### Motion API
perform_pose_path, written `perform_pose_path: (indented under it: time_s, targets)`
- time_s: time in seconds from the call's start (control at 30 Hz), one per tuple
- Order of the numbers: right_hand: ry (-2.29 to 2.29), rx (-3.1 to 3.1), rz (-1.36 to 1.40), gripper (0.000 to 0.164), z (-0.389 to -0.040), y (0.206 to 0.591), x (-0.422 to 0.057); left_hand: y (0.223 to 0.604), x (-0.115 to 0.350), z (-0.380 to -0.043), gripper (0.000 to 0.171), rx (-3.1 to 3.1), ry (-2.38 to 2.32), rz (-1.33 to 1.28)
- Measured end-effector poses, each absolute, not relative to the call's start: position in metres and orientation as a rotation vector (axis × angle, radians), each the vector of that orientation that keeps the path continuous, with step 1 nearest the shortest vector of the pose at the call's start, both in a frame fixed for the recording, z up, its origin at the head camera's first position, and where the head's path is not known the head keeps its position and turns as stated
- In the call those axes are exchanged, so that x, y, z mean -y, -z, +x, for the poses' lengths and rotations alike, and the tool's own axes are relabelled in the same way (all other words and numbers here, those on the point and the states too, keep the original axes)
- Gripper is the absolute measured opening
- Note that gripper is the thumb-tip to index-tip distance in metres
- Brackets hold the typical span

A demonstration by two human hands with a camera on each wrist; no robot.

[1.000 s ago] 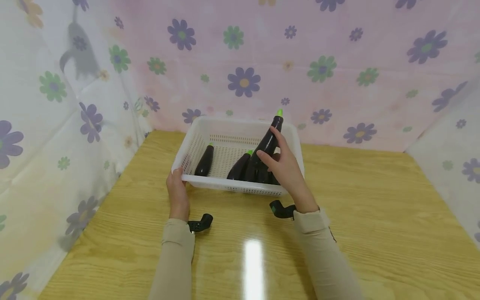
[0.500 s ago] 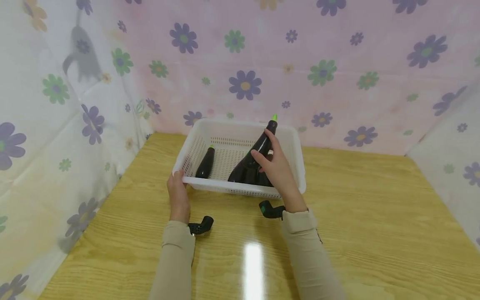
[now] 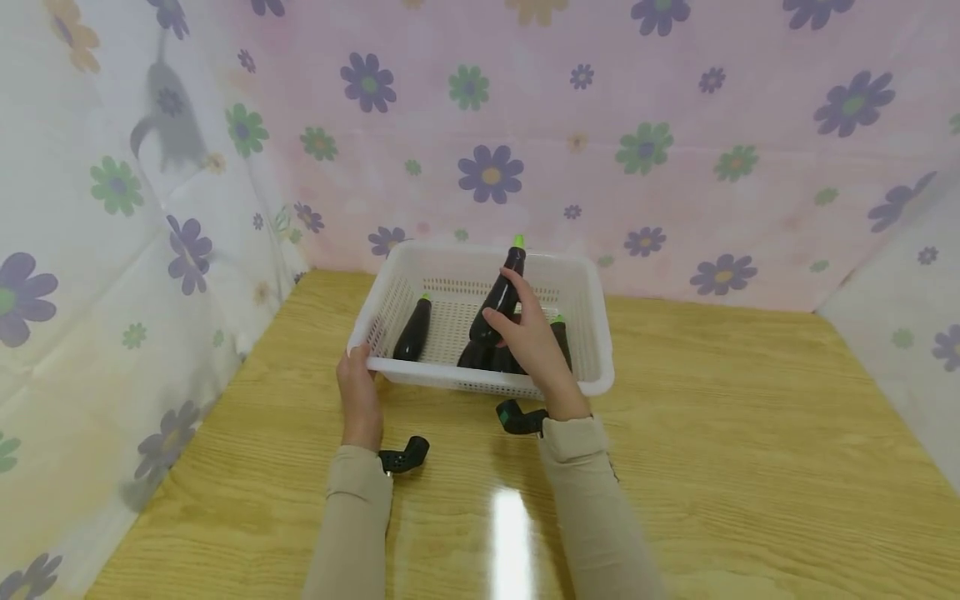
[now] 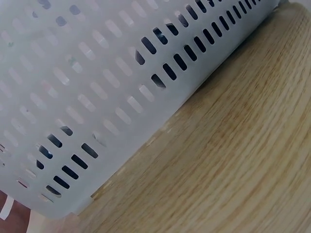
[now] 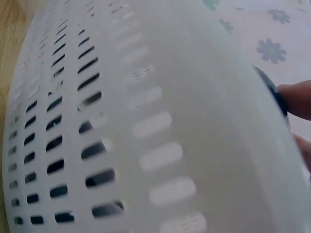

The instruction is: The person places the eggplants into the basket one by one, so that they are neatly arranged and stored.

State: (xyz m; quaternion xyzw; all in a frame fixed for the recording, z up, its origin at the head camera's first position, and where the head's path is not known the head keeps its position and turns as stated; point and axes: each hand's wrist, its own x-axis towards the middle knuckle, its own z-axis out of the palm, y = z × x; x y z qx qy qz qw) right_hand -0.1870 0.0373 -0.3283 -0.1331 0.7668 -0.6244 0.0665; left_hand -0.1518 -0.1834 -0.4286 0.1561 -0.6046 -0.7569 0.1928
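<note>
A white perforated plastic basket (image 3: 480,379) stands on the table; its slotted side fills much of both wrist views. My left hand (image 3: 358,392) grips the basket's near left corner at the rim. In my right hand (image 3: 534,342) is a dark eggplant (image 3: 497,300), pinched between thumb and fingers and tilted, its green stem up, above the basket. Another eggplant (image 3: 413,330) lies at the left inside. Under the held one, more eggplants (image 3: 474,356) lie along the near wall, partly covered by my hand. One eggplant (image 3: 561,342) shows right of my hand.
The basket sits on a wood-grain table (image 3: 750,433). Behind it hangs a pink flowered cloth (image 3: 420,125), and a white flowered cloth (image 3: 112,250) closes the left side. Small black wrist cameras (image 3: 405,455) are worn on both wrists.
My right hand has moved left over the basket with the eggplant, uncovering another eggplant at the right. My left hand has stayed on the basket's corner.
</note>
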Motion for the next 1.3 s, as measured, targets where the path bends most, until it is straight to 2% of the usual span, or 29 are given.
perform_pose_path:
  time_s: [0.3,0.47,1.07,1.3]
  targets:
    - [1.910,-2.270,-0.404,0.058,-0.206,0.357,-0.024,0.432,0.180,-0.151,0.044,1.722,2.120,0.460]
    - [1.778,-2.353,-0.453,0.060,-0.208,0.367,-0.017,0.435,0.179,-0.148,0.043,1.729,2.127,0.468]
    - [1.020,-2.629,-0.657,0.063,-0.215,0.362,-0.004,0.430,0.180,-0.156,0.042,1.660,2.145,0.389]
    - [0.882,-2.631,-0.658,0.061,-0.210,0.362,0.001,0.426,0.180,-0.146,0.044,1.749,2.120,0.367]
